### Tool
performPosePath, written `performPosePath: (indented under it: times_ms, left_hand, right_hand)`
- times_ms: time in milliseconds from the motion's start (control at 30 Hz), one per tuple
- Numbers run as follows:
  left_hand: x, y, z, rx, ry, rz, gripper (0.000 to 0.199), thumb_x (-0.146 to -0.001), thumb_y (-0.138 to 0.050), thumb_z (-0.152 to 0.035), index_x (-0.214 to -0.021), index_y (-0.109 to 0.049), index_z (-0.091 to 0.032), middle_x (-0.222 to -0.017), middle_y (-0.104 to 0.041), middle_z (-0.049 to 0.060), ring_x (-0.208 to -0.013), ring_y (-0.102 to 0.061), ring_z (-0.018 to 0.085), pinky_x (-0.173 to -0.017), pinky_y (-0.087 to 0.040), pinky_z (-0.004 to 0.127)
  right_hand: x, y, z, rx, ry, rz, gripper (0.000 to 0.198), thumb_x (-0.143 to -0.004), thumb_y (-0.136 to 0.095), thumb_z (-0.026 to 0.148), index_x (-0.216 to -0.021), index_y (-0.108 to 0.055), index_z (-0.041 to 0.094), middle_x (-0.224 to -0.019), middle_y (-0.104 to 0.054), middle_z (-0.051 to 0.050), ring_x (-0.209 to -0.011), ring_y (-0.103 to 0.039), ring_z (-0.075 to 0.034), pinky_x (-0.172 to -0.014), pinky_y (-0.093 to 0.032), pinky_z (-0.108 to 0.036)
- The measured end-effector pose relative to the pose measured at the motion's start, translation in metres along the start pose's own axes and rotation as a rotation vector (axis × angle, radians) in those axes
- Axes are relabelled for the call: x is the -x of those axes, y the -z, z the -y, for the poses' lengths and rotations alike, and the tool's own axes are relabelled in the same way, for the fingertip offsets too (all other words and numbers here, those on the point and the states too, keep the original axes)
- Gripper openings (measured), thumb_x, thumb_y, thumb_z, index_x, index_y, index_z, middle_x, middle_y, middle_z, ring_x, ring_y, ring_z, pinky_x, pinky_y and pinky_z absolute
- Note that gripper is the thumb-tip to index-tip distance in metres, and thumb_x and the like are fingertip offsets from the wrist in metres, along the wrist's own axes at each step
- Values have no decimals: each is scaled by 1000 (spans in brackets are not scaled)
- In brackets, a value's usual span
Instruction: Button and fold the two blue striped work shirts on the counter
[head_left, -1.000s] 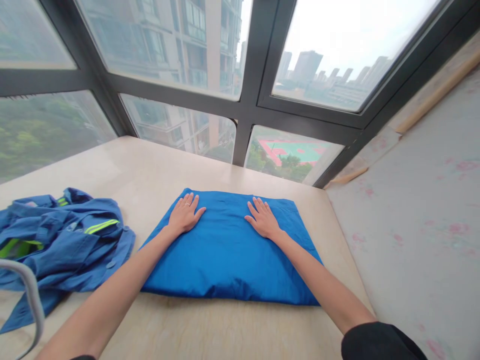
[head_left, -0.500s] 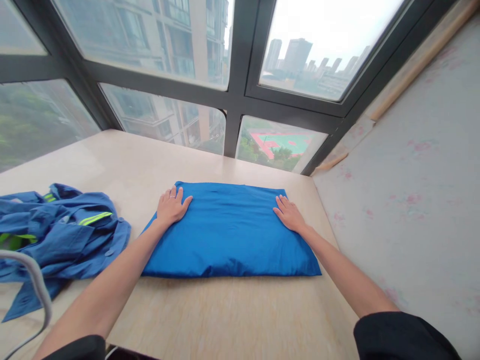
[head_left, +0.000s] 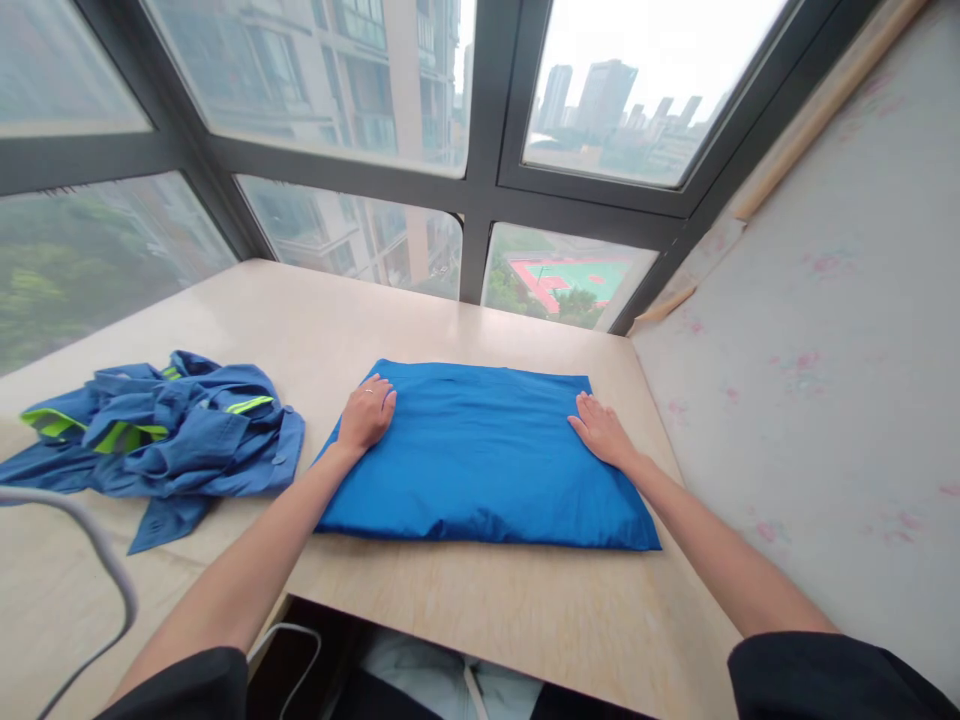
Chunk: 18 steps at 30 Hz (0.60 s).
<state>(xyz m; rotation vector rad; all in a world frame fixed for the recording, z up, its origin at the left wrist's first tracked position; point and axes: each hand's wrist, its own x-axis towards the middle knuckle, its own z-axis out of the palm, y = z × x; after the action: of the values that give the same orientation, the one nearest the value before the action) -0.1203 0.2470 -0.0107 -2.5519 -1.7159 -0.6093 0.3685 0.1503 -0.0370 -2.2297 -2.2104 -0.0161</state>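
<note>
A flat, roughly rectangular blue fabric piece (head_left: 480, 450) with a slight sheen lies on the pale surface. Its near edge is puffy and wrinkled; whether it is a folded cloth or a thin cushion, I cannot tell. My left hand (head_left: 367, 412) rests on its left edge towards the far corner, fingers extended, a ring on one finger. On the opposite edge my right hand (head_left: 602, 428) lies flat, fingers stretched out and close together. Neither hand grips the fabric.
A crumpled blue jacket-like garment (head_left: 217, 430) with yellow-green strips lies to the left. A pale cable (head_left: 112, 570) curves at lower left. Windows (head_left: 480, 240) border the pale surface (head_left: 360, 305) behind, and a flowered wall (head_left: 810, 330) stands at right. The near edge drops to a dark gap.
The view has shifted, showing more of the near edge and the garment. Both hands stay on the blue fabric's side edges; the left fingers are now closer together.
</note>
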Motion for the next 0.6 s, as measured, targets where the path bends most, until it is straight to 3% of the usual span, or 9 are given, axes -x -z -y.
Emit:
performPosePath:
  times_ms: [100, 200, 333, 433, 533, 600]
  left_hand:
    - [14, 4, -10, -50, -63, 112, 52, -99, -26, -38, -127, -60, -11, -140, -57, 16, -137, -45, 25, -115, -33, 44]
    - [22, 12, -28, -126, 4, 179, 57, -99, -30, -44, -136, -52, -7, -146, -49, 21, -141, -39, 33, -115, -30, 51]
    - [29, 25, -75, -71, 106, 97, 75, -99, -20, -58, -142, -44, -1, -143, -50, 26, -143, -32, 40, -112, -30, 57]
    - [44, 33, -125, 61, 68, 32, 76, -98, -15, -60, -141, -46, -5, -145, -49, 25, -145, -29, 38, -113, -29, 57]
    - [71, 37, -169, 116, -44, 41, 71, -100, -17, -54, -140, -48, -5, -147, -47, 24, -147, -25, 36, -116, -26, 55]
    - [92, 37, -182, 138, -130, 62, 65, -101, -18, -48, -144, -44, -7, -149, -45, 22, -148, -24, 33, -118, -25, 54]
  right_hand:
    - [12, 3, 4, 17, -8, -2, 66, -101, -17, 51, -154, -27, 12, -161, -25, -16, -149, -23, -29, -116, -25, -56]
    - [17, 11, 9, 39, -19, 19, 66, -101, -18, 49, -153, -28, 9, -160, -26, -18, -147, -27, -30, -115, -26, -56]
    - [20, 27, 32, 89, -85, -20, 63, -100, -23, 42, -148, -36, 4, -154, -37, -25, -142, -34, -35, -114, -20, -63]
    - [28, 39, 77, 42, -155, -185, 60, -99, -27, 39, -145, -41, 1, -151, -38, -29, -141, -35, -40, -112, -20, -64]
    - [49, 47, 144, -107, -69, -259, 57, -100, -28, 38, -142, -46, 3, -151, -40, -26, -141, -36, -36, -114, -22, -59]
    - [69, 49, 188, -229, 57, -241, 56, -101, -28, 39, -143, -46, 8, -151, -42, -22, -141, -36, -32, -116, -20, -57]
